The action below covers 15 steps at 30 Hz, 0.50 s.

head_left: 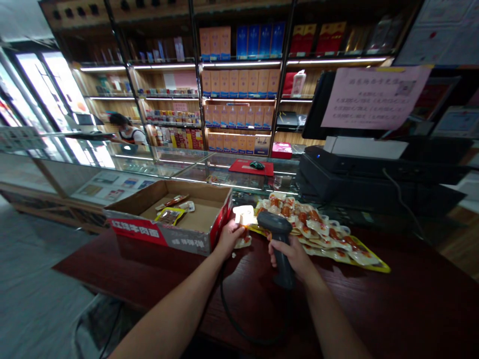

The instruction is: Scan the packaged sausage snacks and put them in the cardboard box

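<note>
My right hand [286,252] is wrapped round the grip of a dark barcode scanner [275,223], whose head points left. Bright light from it falls on a small snack packet [243,241] pinched in my left hand [229,236]; the glare washes out the packet's upper part. Behind the scanner lies a heap of clear vacuum-packed snack packets [314,224] with reddish-brown contents. To the left stands an open cardboard box [138,234] with a few packets inside, among them a yellow-edged packet [169,216].
The dark wooden table [157,279] carries the scanner's looping cable [239,331]. Beyond are a glass counter [179,167], a mouse [256,165] on a red mat [239,168], and a monitor [318,107] bearing a pink paper above black equipment [337,174]. A person [129,132] sits far left.
</note>
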Tool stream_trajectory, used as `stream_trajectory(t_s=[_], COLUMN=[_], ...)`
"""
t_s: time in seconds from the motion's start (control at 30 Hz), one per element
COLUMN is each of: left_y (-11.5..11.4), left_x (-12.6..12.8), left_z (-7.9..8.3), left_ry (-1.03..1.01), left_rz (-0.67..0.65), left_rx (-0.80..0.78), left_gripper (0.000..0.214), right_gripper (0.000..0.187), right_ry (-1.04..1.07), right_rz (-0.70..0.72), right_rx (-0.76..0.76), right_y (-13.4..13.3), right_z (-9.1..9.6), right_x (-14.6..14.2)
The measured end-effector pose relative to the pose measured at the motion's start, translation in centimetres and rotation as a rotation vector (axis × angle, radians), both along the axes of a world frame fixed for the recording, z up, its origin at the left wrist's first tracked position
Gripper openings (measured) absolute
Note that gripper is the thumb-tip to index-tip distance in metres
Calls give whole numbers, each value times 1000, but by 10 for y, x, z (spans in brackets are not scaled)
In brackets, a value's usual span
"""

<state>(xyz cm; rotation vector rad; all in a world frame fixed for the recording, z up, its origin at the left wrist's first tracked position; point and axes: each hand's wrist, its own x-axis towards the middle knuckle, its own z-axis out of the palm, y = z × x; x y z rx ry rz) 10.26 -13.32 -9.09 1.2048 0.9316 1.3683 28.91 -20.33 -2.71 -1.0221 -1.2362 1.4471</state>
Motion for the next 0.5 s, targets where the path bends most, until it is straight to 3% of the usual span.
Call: stream_trajectory(t_s=[0.33,0.5], left_y=[4,18], left_x=[0,1], left_z=[-7,1], left_ry=[12,120], left_rz=[-4,150], left_rx=[-16,-21], left_gripper=[40,31], right_gripper=[26,25], right_ry=[47,74], right_rz=[-13,-58], right_rx=[-7,-40], right_y=[1,7], right_z=[-2,2], right_x=[-1,-3])
